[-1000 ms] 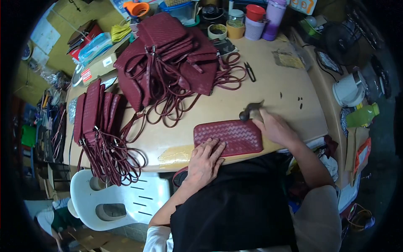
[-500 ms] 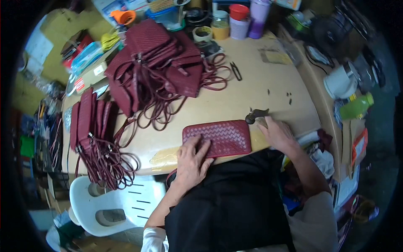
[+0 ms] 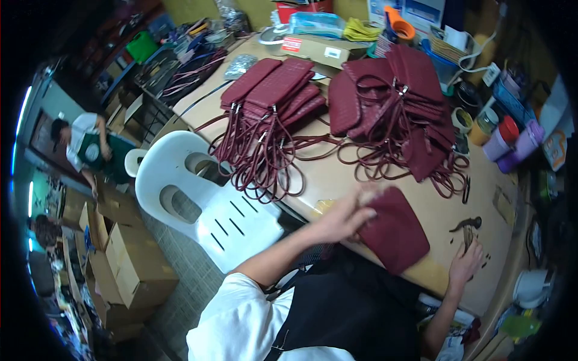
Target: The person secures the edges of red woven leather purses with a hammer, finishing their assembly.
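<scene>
A dark red pouch [image 3: 396, 231] lies tilted near the table's front edge, its plain side up. My left hand [image 3: 355, 213] is at the pouch's left end, slightly blurred, with the thumb over its edge and the other fingers partly hidden. To the right, my right hand [image 3: 466, 260] is wrapped round the handle of a small hammer [image 3: 466, 226], whose dark head points away from me. Behind the pouch are two piles of dark red woven pouches with thin straps, one on the left [image 3: 280, 90] and one farther right [image 3: 373, 99].
A white plastic chair [image 3: 208, 204] stands left of the table [image 3: 322, 174]. Cardboard boxes [image 3: 141, 265] and another person [image 3: 90, 144] are farther left. Jars and cups [image 3: 503, 135] line the back right. Black snips [image 3: 466, 189] lie behind the hammer.
The view has swung left. The pouch has turned from its woven side to its plain side, and my left hand has moved from its top to its left end. The hammer stays in my right hand.
</scene>
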{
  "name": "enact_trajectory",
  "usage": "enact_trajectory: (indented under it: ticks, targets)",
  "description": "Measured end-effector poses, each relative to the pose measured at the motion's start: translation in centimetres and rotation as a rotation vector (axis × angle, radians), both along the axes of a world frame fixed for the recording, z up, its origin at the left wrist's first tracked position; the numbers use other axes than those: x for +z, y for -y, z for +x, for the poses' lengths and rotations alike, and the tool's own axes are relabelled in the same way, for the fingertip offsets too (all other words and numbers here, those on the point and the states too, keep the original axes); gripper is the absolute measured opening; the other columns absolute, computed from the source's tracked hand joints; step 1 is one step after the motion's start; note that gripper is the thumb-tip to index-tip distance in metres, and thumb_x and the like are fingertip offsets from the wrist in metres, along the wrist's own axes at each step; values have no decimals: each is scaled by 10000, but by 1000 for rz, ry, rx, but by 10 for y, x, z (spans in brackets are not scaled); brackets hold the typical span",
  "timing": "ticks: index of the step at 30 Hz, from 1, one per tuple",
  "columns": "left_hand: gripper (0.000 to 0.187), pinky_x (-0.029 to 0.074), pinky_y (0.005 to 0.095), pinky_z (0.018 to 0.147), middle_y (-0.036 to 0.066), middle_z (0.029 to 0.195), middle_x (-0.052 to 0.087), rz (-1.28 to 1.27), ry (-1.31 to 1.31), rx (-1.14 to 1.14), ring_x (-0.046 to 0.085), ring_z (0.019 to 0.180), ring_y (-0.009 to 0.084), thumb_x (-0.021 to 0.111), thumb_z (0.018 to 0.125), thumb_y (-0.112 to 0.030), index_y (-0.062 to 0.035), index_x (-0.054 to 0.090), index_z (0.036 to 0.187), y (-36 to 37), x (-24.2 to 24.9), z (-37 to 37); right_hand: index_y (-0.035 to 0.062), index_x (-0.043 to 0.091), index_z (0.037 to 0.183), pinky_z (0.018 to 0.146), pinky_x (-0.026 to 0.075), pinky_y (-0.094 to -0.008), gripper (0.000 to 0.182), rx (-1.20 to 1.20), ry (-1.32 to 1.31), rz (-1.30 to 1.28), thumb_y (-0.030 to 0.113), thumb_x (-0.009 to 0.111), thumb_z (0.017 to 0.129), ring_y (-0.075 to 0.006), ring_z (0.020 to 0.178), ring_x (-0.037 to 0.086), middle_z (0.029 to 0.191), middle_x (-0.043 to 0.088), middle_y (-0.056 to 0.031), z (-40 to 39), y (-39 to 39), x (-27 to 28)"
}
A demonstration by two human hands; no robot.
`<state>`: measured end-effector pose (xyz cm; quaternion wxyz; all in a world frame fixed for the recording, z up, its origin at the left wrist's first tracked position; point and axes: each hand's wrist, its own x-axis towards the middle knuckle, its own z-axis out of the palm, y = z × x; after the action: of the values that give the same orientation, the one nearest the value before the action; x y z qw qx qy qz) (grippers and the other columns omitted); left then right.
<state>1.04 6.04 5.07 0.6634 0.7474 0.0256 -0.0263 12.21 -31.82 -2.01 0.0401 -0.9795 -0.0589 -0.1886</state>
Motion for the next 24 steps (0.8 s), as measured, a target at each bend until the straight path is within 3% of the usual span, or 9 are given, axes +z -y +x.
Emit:
enact_trajectory:
  ticks: [3, 7, 11, 13, 16, 19, 21, 23, 24]
  targets:
    - [691, 504, 330, 832, 146, 1427, 412, 471, 647, 405, 592, 1045, 200, 562, 918, -200, 2, 202, 1472, -75, 57, -4, 30, 508, 1250, 862, 414, -455, 380, 17, 44, 22, 160, 567, 898, -366, 1020, 512, 1082, 534, -184, 0, 0, -2]
    - [611, 534, 215, 702, 171, 1287, 502, 29, 770, 779, 617, 1017, 189, 519, 952, -176, -11, 220, 1459, -161, 121, -9, 29, 513, 1234, 854, 419, -453, 361, 23, 102, 25, 128, 566, 891, -360, 1003, 511, 1062, 529, -177, 0, -2, -3]
    - [625, 535, 264, 731, 185, 1190, 585, 157, 558, 1066, 637, 998, 211, 550, 954, -302, -37, 269, 1445, -267, 106, 28, 32, 512, 1235, 864, 419, -455, 365, -3, 84, 43, 124, 568, 887, -358, 1012, 511, 1060, 529, -175, 0, -2, -4]
    - [660, 529, 388, 798, 243, 1137, 615, 970, 613, 1218, 653, 967, 253, 637, 898, -335, -40, 351, 1414, -330, 59, 63, 32, 513, 1233, 870, 420, -459, 370, -16, 68, 52, 122, 574, 879, -359, 1019, 511, 1061, 529, -176, 0, -4, -3]
    - [580, 418, 442, 980, 271, 1212, 573, 1167, -430, 884, 585, 1117, 322, 681, 829, -423, -50, 560, 1257, -320, 32, 68, 36, 514, 1233, 871, 419, -464, 372, 26, 118, 68, 115, 572, 874, -364, 1020, 510, 1066, 527, -177, 0, -2, -5]
    - [485, 436, 460, 939, 218, 1115, 633, 1584, -103, 1168, 607, 1067, 306, 696, 816, -369, -54, 612, 1175, -273, 35, 68, 45, 518, 1232, 876, 418, -462, 367, 34, 117, 58, 100, 563, 872, -367, 1022, 508, 1061, 523, -178, 3, 3, -11]
    - [434, 451, 457, 905, 205, 1072, 642, 1593, 210, 1176, 613, 1037, 301, 705, 807, -338, -56, 638, 1130, -259, 25, 88, 48, 519, 1233, 878, 417, -462, 368, 2, 85, 60, 97, 561, 870, -367, 1023, 506, 1058, 520, -178, 3, 0, -5]
    - [448, 447, 436, 919, 247, 1165, 602, 697, 323, 651, 596, 1075, 313, 710, 804, -301, -68, 615, 1175, -223, 25, 114, 52, 520, 1233, 880, 416, -461, 369, -14, 53, 68, 93, 559, 869, -366, 1025, 504, 1056, 517, -178, 3, -5, -3]
    - [527, 434, 429, 949, 269, 1214, 567, 628, 252, 495, 575, 1115, 328, 698, 809, -350, -48, 579, 1224, -199, 28, 126, 52, 521, 1233, 880, 416, -462, 373, -25, 50, 76, 97, 564, 865, -364, 1025, 503, 1054, 514, -177, 4, -6, -2]
